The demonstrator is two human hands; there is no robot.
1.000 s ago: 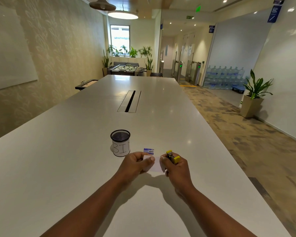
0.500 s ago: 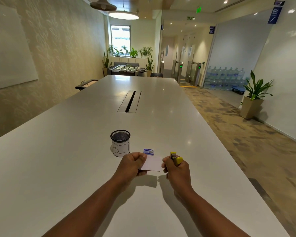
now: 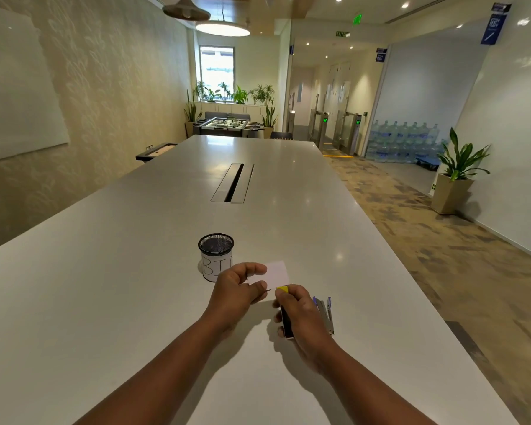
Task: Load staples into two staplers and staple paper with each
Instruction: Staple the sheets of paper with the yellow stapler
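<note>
Office meeting area. Long white table (image 3: 135,286) with cable slot (image 3: 232,183) at 12 o'clock; whiteboard (image 3: 16,87) at 10 o'clock; turnstiles (image 3: 334,130) and stacked water bottles (image 3: 405,142) at 1 o'clock.

I read "BI" handwritten on the white label of the mesh cup (image 3: 216,260), rest hidden by my hand | green "EXIT" sign (image 3: 342,34) at ceiling | blue signs illegible

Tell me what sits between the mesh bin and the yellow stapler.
In the head view, the left hand pinching the white paper lies between the mesh bin and yellow stapler.
</note>
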